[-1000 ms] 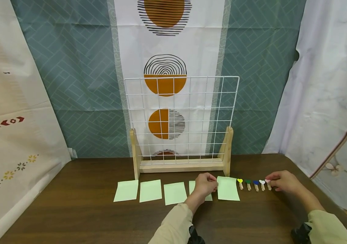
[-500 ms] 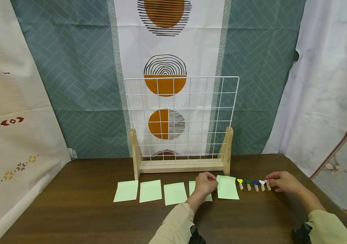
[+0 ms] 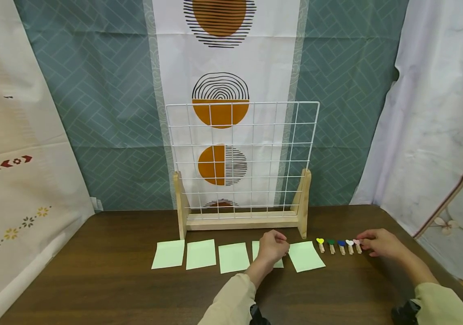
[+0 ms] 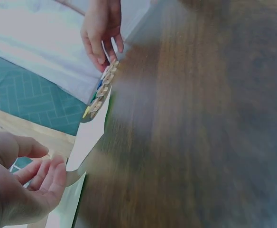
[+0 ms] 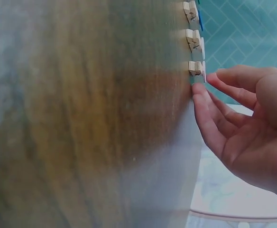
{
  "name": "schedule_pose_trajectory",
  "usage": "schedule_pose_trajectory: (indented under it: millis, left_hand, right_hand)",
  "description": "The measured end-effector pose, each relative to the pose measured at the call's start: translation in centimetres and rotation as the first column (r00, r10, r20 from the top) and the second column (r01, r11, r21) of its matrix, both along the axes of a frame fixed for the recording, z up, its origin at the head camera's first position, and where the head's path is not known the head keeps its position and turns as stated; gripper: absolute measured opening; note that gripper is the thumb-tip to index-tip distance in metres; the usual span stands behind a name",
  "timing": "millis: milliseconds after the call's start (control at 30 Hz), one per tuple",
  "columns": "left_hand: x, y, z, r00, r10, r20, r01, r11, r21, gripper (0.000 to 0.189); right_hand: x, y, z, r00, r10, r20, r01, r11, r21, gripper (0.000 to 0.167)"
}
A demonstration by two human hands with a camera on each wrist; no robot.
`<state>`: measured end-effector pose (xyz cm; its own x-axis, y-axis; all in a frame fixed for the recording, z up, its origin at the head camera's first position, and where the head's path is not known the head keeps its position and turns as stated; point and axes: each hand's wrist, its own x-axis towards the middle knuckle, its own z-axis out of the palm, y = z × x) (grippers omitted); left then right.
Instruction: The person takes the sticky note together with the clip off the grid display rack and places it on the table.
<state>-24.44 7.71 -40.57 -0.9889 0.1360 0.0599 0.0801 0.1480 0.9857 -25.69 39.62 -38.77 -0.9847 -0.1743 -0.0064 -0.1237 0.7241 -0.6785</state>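
My left hand (image 3: 271, 250) is over a row of pale green paper squares. Its fingertips are at the left edge of the rightmost paper square (image 3: 306, 256), which lies turned askew; in the left wrist view, thumb and fingers stand apart. Another paper square (image 3: 255, 247) is partly hidden beneath this hand. My right hand (image 3: 382, 244) is by the pink heart clothespin (image 5: 195, 68), at the right end of a row of small wooden ones. Thumb and fingers are spread just beside it, and whether they touch it I cannot tell. White (image 3: 350, 243), blue (image 3: 341, 244), green and yellow heart clothespins lie to its left.
A white wire grid (image 3: 242, 144) stands upright in a wooden base (image 3: 241, 222) behind the papers. More paper squares (image 3: 201, 254) lie to the left on the dark wooden table (image 3: 105, 275). Patterned curtains (image 3: 93, 90) hang behind, with pale cloth at both sides.
The rightmost paper square has turned, its lower end swinging right and towards me. Both hands have shifted only slightly, the right one a little to the right.
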Motion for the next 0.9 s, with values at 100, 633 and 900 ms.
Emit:
schedule_pose_trajectory:
  millis: [100, 633, 900]
  left_hand:
    - [0.4, -0.9, 0.1, 0.998, -0.059, -0.024, 0.057, 0.997, -0.056, 0.017]
    - [1.5, -10.9, 1.9, 0.883, -0.250, -0.396, 0.016, 0.862, -0.507, 0.035]
    - [2.4, -15.1, 3.0, 0.750, -0.247, -0.613, -0.339, 0.653, -0.678, 0.038]
  right_hand:
    - [0.3, -0.3, 0.1, 1.000, 0.003, -0.018, -0.003, 0.999, 0.033, 0.024]
    - [1.8, -2.8, 0.9, 0.978, 0.057, -0.199, -0.006, 0.969, 0.248, 0.039]
    - [2.9, -5.9, 1.5, 0.969, 0.105, -0.226, -0.050, 0.970, 0.236, 0.044]
